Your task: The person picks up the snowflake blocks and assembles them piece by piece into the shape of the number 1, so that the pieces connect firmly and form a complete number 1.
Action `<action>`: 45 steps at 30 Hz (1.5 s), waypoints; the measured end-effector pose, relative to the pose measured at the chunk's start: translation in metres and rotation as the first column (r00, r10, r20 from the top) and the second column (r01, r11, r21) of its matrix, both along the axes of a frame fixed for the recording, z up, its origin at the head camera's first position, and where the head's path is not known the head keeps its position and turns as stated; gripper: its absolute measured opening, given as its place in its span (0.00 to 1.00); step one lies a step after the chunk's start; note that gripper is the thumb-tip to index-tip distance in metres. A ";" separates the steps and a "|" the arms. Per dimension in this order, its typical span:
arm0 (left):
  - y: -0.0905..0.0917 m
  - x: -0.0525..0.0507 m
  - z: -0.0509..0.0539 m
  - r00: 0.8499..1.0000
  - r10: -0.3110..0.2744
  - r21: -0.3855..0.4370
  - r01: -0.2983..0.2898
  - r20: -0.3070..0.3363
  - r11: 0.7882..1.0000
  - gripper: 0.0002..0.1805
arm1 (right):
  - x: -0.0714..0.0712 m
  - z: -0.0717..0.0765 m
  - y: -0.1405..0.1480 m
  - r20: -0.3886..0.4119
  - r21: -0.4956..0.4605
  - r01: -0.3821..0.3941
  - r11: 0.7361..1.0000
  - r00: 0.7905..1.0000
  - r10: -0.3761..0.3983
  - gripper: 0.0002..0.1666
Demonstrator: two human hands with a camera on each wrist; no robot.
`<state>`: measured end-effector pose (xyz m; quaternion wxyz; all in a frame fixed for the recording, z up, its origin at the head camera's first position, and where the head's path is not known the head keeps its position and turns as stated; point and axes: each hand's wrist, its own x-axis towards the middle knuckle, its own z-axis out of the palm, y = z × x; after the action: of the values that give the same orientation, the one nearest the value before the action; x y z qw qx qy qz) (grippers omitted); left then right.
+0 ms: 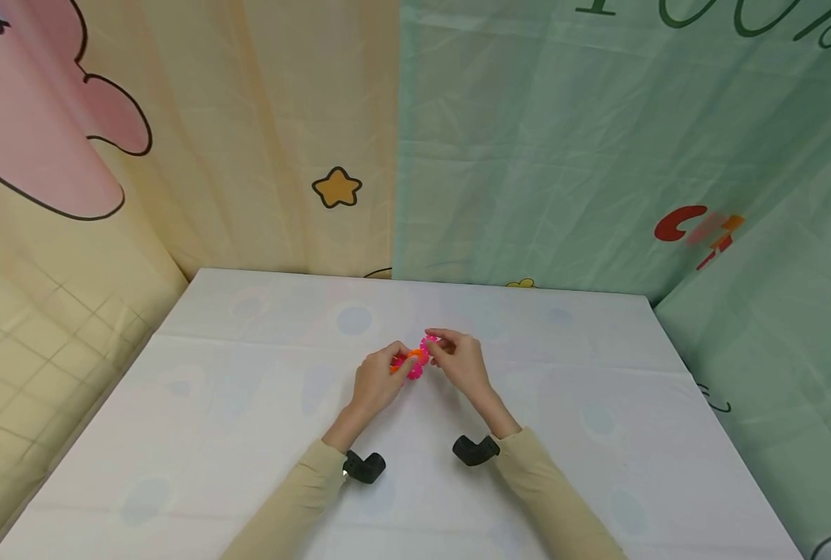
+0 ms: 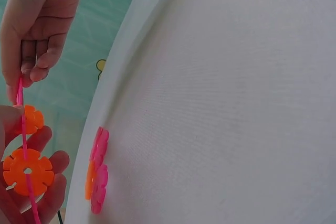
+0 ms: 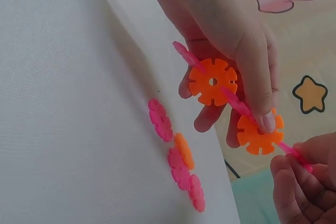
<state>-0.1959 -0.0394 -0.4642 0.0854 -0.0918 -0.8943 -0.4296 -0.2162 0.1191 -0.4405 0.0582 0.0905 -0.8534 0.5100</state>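
Note:
A short chain of slotted snowflake building discs, pink and orange by turns, hangs between the two hands above the table. My left hand [image 1: 376,383] grips the chain, its thumb pressed on an orange disc [image 3: 260,139] in the right wrist view. Another orange disc [image 3: 213,82] lies against the fingers of that hand, with a pink disc [image 3: 237,103] joining the two. At the chain's far end my right hand [image 1: 463,365] pinches a pink disc [image 3: 295,157] by its edge. That disc meets the orange one; how deep their slots mesh is hard to tell.
Below the hands, several loose discs lie on the white cloth [image 1: 247,435]: a pink disc [image 3: 160,120], an orange disc [image 3: 184,151] and other pink ones. Printed curtains [image 1: 527,155] hang behind the table and along its sides.

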 end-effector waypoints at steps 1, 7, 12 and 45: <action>0.000 0.000 0.000 1.000 0.002 -0.001 -0.002 0.002 1.000 0.05 | 0.001 0.000 0.000 0.009 -0.004 -0.003 1.000 1.000 0.003 0.17; 0.001 0.000 -0.001 1.000 0.005 -0.006 -0.005 0.002 1.000 0.06 | 0.003 0.001 0.000 0.050 -0.007 -0.005 1.000 0.999 0.006 0.17; 0.002 -0.001 -0.001 1.000 0.010 -0.010 -0.010 0.001 1.000 0.06 | 0.001 0.001 0.001 0.021 0.009 -0.001 1.000 1.000 0.001 0.16; 0.010 -0.001 0.001 0.986 0.055 0.021 -0.052 -0.160 0.998 0.05 | 0.004 0.008 -0.006 0.014 0.030 0.033 0.999 0.999 -0.034 0.12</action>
<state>-0.1965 -0.0292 -0.4632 0.1694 -0.1013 -0.8830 -0.4259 -0.2125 0.1126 -0.4328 0.0592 0.0734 -0.8626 0.4970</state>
